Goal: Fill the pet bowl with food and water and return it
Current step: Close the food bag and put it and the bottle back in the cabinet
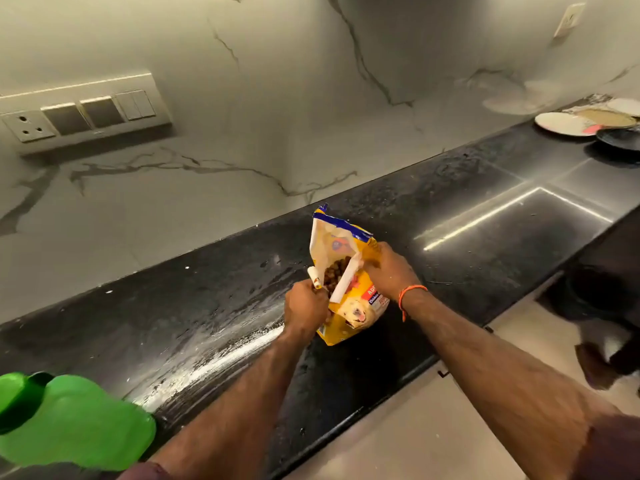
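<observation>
A yellow pet food bag with a blue top edge stands on the black counter, its mouth pulled wide so brown kibble shows inside. My left hand pinches the near left edge of the bag's mouth. My right hand grips the right edge of the mouth. A bright green plastic pet bowl sits at the lower left on the counter, apart from both hands; its inside is mostly out of view.
The counter is wet and shiny in the middle. Plates and a dark dish lie at its far right end. A switch and socket panel is on the marble wall. The pale floor lies to the right of the counter's edge.
</observation>
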